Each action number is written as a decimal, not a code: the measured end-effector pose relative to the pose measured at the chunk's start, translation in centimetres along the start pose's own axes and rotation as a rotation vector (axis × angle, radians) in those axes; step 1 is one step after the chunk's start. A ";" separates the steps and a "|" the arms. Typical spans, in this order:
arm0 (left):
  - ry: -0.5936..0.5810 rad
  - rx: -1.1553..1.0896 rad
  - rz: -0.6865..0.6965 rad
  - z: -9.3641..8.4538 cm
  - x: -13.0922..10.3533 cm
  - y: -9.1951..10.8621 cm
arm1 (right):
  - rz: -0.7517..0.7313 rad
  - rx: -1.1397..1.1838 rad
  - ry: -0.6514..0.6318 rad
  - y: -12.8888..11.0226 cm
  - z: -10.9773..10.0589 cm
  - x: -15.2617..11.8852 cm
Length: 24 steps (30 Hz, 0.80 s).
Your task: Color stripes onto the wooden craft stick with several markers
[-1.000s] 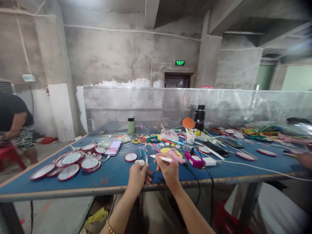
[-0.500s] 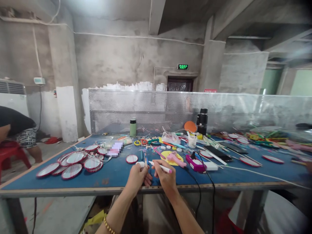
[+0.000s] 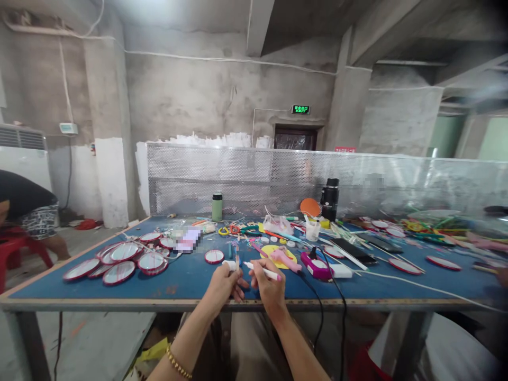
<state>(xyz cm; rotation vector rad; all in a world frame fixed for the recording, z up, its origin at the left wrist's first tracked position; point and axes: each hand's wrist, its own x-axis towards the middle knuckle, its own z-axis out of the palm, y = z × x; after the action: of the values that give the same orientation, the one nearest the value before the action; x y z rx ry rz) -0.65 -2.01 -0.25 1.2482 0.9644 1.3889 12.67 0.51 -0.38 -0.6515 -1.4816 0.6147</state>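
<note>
In my right hand point(image 3: 270, 286), held like a writing grip, is a white marker pen point(image 3: 272, 274) with a pink end. Its tip points left towards my left hand point(image 3: 225, 283). My left fingers are closed round a thin, pale upright strip point(image 3: 237, 254) and a small white piece point(image 3: 229, 265), whose kind I cannot make out. Something blue shows beside the strip, too small to name. Just beyond my left hand lies a round red-rimmed mirror point(image 3: 214, 256). A pink glue gun point(image 3: 284, 258) rests on a yellow disc point(image 3: 268, 250) beyond my right hand.
Red-rimmed mirrors point(image 3: 119, 272) lie piled on the left. A purple power strip point(image 3: 315, 266) with black cables stands at right. Farther back are a green bottle point(image 3: 217, 208), a black flask point(image 3: 329, 200) and a black phone point(image 3: 351, 250). A person point(image 3: 24, 203) sits far left.
The camera view has shifted slightly. Both hands stay close together with the pen and the strip still in them; the pen tip has hardly moved.
</note>
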 end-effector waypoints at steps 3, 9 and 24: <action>-0.008 -0.027 -0.007 -0.1 0.1 0.0 | -0.003 -0.002 0.014 0.0 0.6 0.5; -0.002 -0.036 0.009 -0.1 0.5 -0.5 | 0.021 -0.014 -0.043 0.1 1.8 0.6; 0.096 0.050 0.092 0.6 1.0 -1.4 | -0.051 -0.020 0.002 -0.1 1.2 0.7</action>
<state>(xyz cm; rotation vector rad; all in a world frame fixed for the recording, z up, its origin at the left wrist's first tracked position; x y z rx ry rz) 0.23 -0.85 -1.32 1.2863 1.0234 1.5163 11.47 0.95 0.12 -0.6276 -1.4994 0.5599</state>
